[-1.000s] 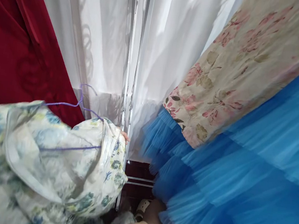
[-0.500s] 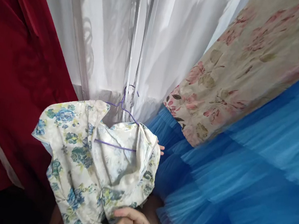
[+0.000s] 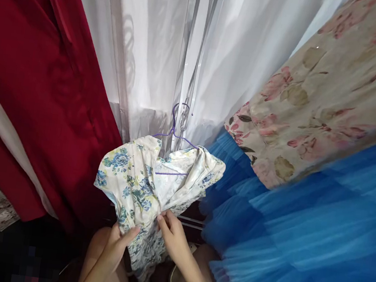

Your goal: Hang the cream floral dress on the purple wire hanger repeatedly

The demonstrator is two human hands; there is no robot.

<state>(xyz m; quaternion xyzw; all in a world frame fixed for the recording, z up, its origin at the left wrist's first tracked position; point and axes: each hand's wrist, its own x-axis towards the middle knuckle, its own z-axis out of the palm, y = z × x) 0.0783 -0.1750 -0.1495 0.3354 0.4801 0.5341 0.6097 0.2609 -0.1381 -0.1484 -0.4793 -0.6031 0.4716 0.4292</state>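
Note:
A white dress with blue and green flowers point(image 3: 139, 194) hangs in front of me on a purple wire hanger point(image 3: 173, 127). Its V-neck front faces me, and the hanger's lower bar shows across the opening. My left hand point(image 3: 117, 245) grips the dress at its side, thumb on the front of the cloth and the other fingers mostly behind it. At the bottom of the neckline my right hand point(image 3: 171, 231) pinches the front edge between thumb and fingers. Below the hands the skirt drops in folds between my knees.
White curtains point(image 3: 153, 39) hang behind, with a thin white upright point(image 3: 194, 44) by the hanger's hook. Dark red cloth point(image 3: 41, 94) is on the left. To the right hang a beige floral garment point(image 3: 316, 111) and a blue tulle skirt point(image 3: 301, 230).
My left hand has come into view on the dress side. My right hand has moved from below onto the neckline edge. The view has shifted, putting the dress further right.

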